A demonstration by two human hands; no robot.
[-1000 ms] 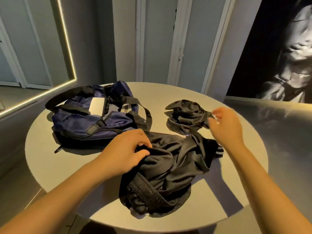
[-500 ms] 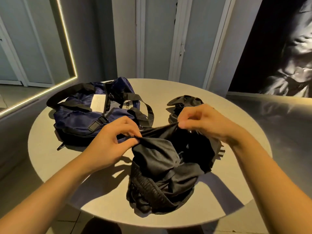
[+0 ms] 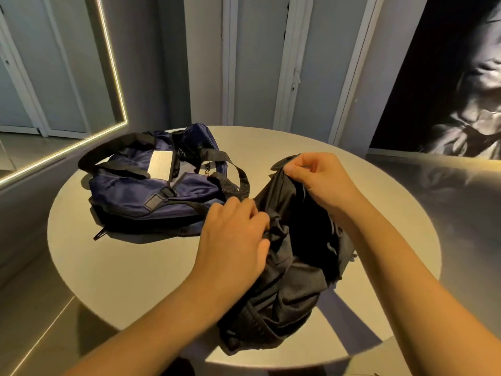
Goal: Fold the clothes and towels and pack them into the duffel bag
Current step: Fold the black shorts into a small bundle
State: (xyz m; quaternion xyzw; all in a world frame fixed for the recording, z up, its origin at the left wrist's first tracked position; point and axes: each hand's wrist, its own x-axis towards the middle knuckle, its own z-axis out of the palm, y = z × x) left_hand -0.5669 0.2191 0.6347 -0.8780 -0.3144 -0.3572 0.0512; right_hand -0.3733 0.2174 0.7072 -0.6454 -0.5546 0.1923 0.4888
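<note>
I see both hands pinching the black garment [image 3: 295, 256]: left hand [image 3: 233, 237] at 9 o'clock, right hand [image 3: 320, 180] at 12, lifting it to find edges; duffel bag [image 3: 151, 185] waits at 10.

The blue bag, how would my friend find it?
Start at the round grey table. On its far left side lies the soft navy-blue fabric duffel bag. Unlike the crumpled black garment beside it, it has black straps and a pale rectangular label.

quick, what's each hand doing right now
Left hand: closed, gripping the black garment at its left edge.
Right hand: closed, pinching the garment's top edge and lifting it off the table.
</note>
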